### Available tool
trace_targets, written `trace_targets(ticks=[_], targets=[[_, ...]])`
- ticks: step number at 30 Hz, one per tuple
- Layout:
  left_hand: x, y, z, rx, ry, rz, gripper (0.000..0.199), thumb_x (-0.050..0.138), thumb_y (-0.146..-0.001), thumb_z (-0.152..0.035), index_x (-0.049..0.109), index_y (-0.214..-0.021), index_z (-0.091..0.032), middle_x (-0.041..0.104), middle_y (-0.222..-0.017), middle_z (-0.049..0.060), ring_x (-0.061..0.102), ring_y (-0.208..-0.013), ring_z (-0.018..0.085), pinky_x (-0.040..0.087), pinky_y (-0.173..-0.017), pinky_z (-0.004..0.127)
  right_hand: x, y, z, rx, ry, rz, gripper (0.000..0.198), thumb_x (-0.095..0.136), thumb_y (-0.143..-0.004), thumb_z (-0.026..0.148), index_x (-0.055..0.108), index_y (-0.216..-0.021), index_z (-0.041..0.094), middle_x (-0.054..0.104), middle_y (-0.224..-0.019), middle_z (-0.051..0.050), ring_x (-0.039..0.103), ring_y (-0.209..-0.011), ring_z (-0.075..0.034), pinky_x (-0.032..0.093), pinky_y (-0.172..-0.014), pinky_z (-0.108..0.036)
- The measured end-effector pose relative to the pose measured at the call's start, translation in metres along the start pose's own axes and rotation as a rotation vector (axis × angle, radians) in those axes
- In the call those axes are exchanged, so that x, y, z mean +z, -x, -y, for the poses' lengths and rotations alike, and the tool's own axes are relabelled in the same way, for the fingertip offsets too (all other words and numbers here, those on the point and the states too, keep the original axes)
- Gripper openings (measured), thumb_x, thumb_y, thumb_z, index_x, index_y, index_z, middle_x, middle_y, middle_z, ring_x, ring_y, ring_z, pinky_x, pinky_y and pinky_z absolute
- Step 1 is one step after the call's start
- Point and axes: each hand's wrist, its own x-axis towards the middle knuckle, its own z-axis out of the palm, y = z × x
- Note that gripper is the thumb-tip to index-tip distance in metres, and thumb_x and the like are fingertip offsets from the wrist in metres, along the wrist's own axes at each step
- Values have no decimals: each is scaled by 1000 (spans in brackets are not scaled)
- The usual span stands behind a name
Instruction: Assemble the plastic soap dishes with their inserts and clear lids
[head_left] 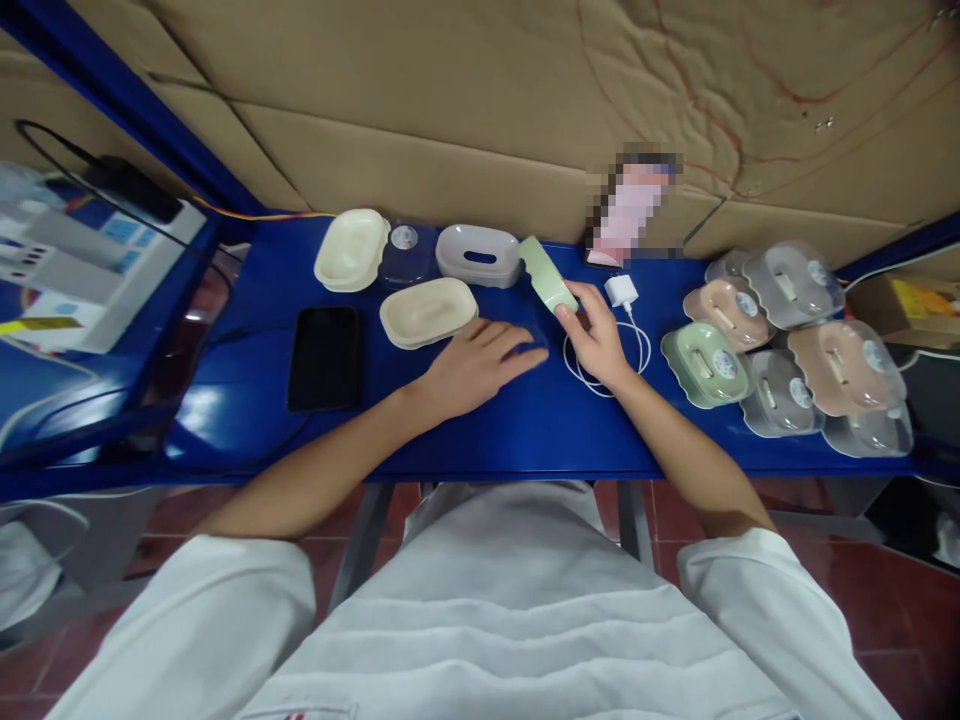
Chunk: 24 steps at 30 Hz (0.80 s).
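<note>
My right hand [596, 335] is closed on a light green soap dish [549, 278], which it holds tilted above the blue table. My left hand [476, 368] is low over the table with its fingers stretched and its thumb apart. A faint see-through shape shows by its fingertips, too unclear to name. Just behind that hand lies a cream oval tray [427, 312]. Farther back are a cream dish [352, 250], a clear lid [406, 255] with a round sticker, and a grey-white dish [478, 255] with a slot in its bottom.
Several lidded soap dishes [784, 350] in green, grey and peach are grouped and stacked at the right. A black phone [325, 358] lies at left. A white charger [621, 291] with a coiled cable is beside my right hand. A blurred-out screen [631, 215] leans against the cardboard wall [420, 110].
</note>
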Motion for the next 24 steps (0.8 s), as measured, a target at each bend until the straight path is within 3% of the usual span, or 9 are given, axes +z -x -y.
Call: trace_targets(ticks=[3, 6, 9, 12, 14, 16, 21, 24], targets=[[9, -3, -5, 119, 78, 135, 32, 61, -109, -23, 71, -140, -26, 70, -145, 13, 64, -132, 31, 49, -111, 49, 5, -2, -10, 31, 26, -18, 66, 42, -107, 75, 62, -148, 27, 65, -146, -13, 65, -133, -30, 62, -106, -49], [11, -6, -2, 143, 143, 150, 33, 62, -111, -31, 70, -142, -22, 67, -149, 16, 63, -137, 32, 48, -117, 49, 5, -3, -12, -32, 85, -19, 62, 39, -110, 69, 62, -148, 26, 65, -147, -14, 63, -138, -30, 55, -120, -53], [0, -6, 11, 71, 187, 93, 34, 51, -115, -32, 71, -140, -21, 68, -148, 15, 64, -137, 30, 49, -121, 49, -1, -2, -4, -82, 139, -10, 57, 38, -111, 64, 64, -148, 29, 65, -147, -14, 59, -145, -32, 45, -129, -57], [-17, 2, 39, -142, 190, 50, 36, 48, -116, -38, 73, -136, -22, 74, -132, 13, 71, -122, 30, 56, -112, 48, -6, 6, 16, -111, 117, -50, 53, 41, -111, 63, 64, -147, 32, 65, -148, -13, 56, -148, -35, 43, -131, -61], [-26, 13, 65, -339, 88, 37, 40, 55, -112, -46, 71, -139, -21, 72, -132, 15, 70, -121, 33, 58, -107, 50, -3, 18, 33, -114, -23, -58, 48, 47, -110, 62, 65, -143, 33, 66, -146, -11, 58, -146, -35, 47, -127, -61], [-29, 26, 93, -421, 22, 123, 48, 70, -104, -52, 70, -139, -19, 70, -133, 15, 69, -116, 33, 59, -104, 50, 10, 35, 49, -38, -273, -4, 43, 49, -110, 64, 63, -140, 36, 68, -141, -8, 64, -139, -33, 56, -119, -58], [-29, 48, 138, -358, 146, 261, 53, 83, -95, -56, 73, -127, -16, 68, -125, 7, 62, -117, 25, 56, -112, 44, 53, 65, 60, 259, -811, 237, 44, 54, -106, 72, 60, -129, 36, 74, -127, -4, 74, -120, -26, 67, -103, -53], [-35, 52, 139, -338, 199, 303, 59, 84, -93, -59, 70, -130, -16, 67, -119, 3, 61, -109, 20, 58, -107, 38, 60, 60, 50, 349, -907, 211, 42, 60, -102, 71, 58, -121, 34, 74, -129, -4, 72, -120, -25, 67, -103, -52]])
